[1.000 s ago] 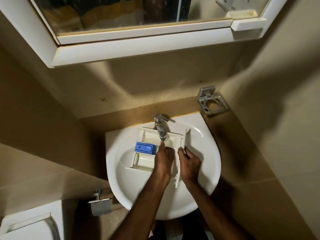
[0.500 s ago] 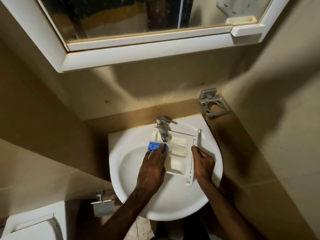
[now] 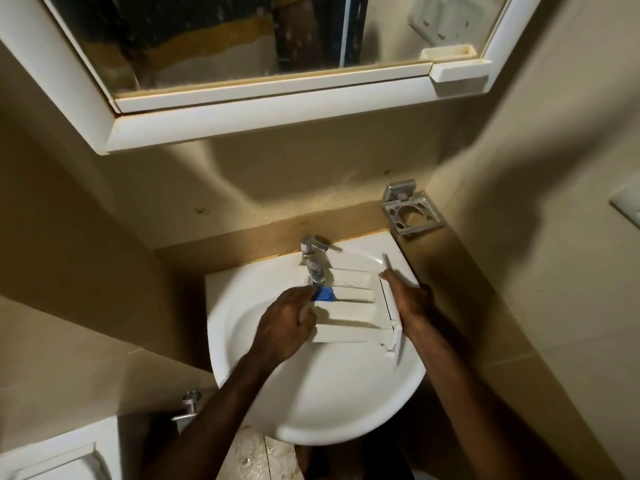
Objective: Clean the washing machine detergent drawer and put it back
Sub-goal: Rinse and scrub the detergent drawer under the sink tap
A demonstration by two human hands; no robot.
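I've got the detergent drawer (image 3: 349, 306) lying across the back of the sink (image 3: 242, 334), compartments up, tucked right under the tap (image 3: 313, 261). It's white moulded plastic, so I reckon it's light and stiff, no give in it, but wet it'll be slick, and those thin divider walls and the little clips at the front panel look like the bits that could snap if I lever on them. Best hold, to my mind, is the solid outer frame: one hand on each short end, thumbs over the rim, not pinching the dividers.

My left hand (image 3: 287, 327) is curled over the drawer's left end, fingers (image 3: 301, 296) bent down onto the blue insert (image 3: 325, 294), which sits in the back-left compartment just below the spout. Whether I'm pressing it or gripping it I can't tell from here; the fingertips are hidden under my knuckles.

My right hand (image 3: 412, 303) is against the drawer's front panel (image 3: 389, 306), at the sink's right rim. The fingers lie long and nearly flat along that panel, bracing it, not wrapped round. The near corner of the panel juts past my wrist toward the middle of the basin.

I can't make out whether water is running. The drawer rests on the basin wall, tilted a touch toward me.
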